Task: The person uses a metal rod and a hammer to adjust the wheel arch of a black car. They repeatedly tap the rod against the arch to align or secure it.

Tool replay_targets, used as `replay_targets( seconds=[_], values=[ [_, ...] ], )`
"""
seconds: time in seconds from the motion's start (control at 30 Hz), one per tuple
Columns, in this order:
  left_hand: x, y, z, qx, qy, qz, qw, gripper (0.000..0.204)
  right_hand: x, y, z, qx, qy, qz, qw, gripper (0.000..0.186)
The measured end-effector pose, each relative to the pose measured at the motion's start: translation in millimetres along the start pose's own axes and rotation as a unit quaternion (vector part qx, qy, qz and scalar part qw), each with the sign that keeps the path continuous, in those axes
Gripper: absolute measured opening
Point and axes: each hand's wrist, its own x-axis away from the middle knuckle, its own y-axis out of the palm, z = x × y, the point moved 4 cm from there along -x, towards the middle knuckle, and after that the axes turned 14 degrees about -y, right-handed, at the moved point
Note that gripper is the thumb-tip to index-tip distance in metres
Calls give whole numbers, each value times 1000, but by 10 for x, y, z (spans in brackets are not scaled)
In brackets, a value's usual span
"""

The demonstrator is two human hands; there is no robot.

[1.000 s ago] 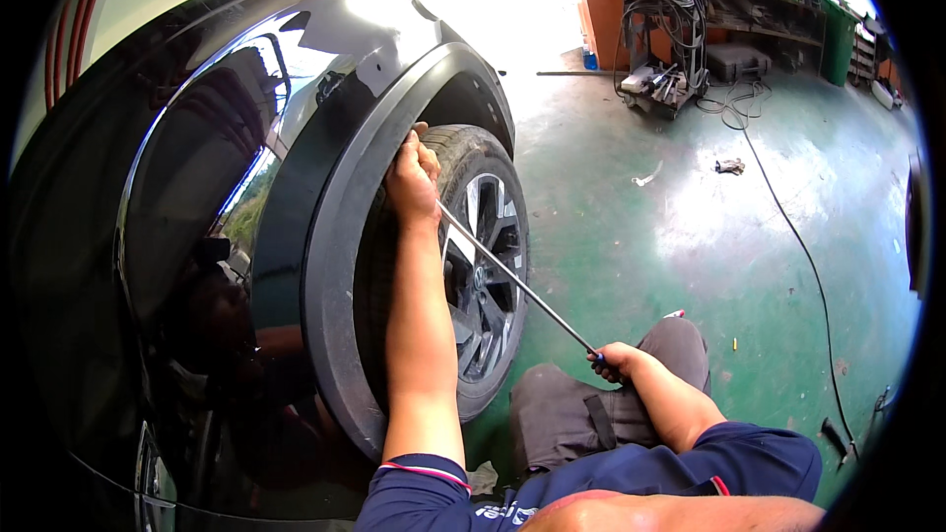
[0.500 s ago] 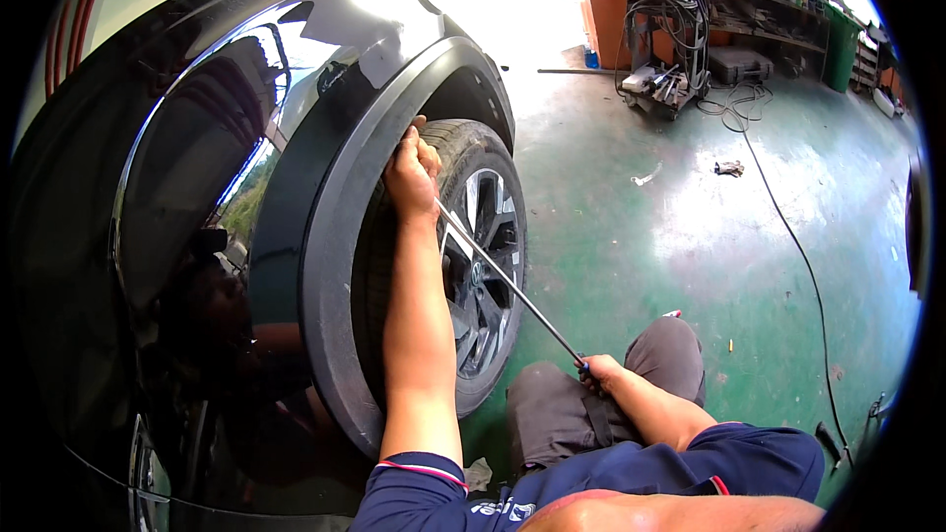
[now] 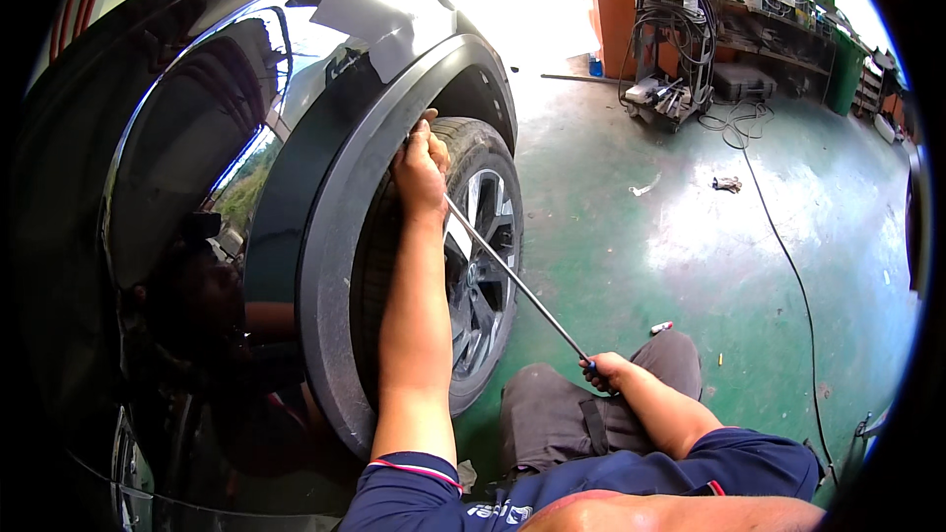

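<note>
My right hand [image 3: 608, 372] is closed round the dark, blue-marked handle of a long screwdriver [image 3: 522, 286], low in front of my knees. Its thin metal shaft slants up and left across the wheel [image 3: 481, 271] to my left hand [image 3: 422, 175]. That hand is closed around the shaft's far end, up against the edge of the grey plastic wheel arch trim [image 3: 330, 227] on a dark, glossy car [image 3: 197, 266]. My fingers hide most of the shaft's end, and I cannot see clearly what its tip touches.
A wheeled cart [image 3: 675, 49] with coiled cables stands at the back right, before a cluttered workbench [image 3: 774, 39]. A black cable [image 3: 783, 222] runs along the green floor. A glove-like bundle [image 3: 727, 184] and a small red-and-white item [image 3: 661, 327] lie there too.
The view has shifted slightly. Both hands keep their hold, and the screwdriver stays at nearly the same slant. The red-and-white item beside my knee shows more fully.
</note>
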Motion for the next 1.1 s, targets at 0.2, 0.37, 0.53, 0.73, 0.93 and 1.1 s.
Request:
replay_targets(
  seconds=[0.2, 0.37, 0.53, 0.73, 0.93, 1.1],
  values=[
    [-36, -72, 41, 2, 6, -18, 1000, 24, -173, 454, 319, -29, -55, 63, 996, 30],
    [-22, -78, 43, -9, 2, -20, 1000, 26, -271, 587, 365, -58, -82, 89, 991, 31],
    [-24, -85, 56, -14, 0, -15, 1000, 27, -193, 649, 365, -100, -47, 64, 992, 30],
    [24, -39, 9, -21, 14, -2, 1000, 26, 40, -5, -77, 46, -11, 21, 999, 27],
    [41, 12, 48, -31, 5, -4, 1000, 27, 31, -163, -115, 70, 11, 22, 997, 27],
    [11, -16, 32, -27, 8, -3, 1000, 27, -38, -145, -109, 82, 2, 36, 996, 35]
  ],
)
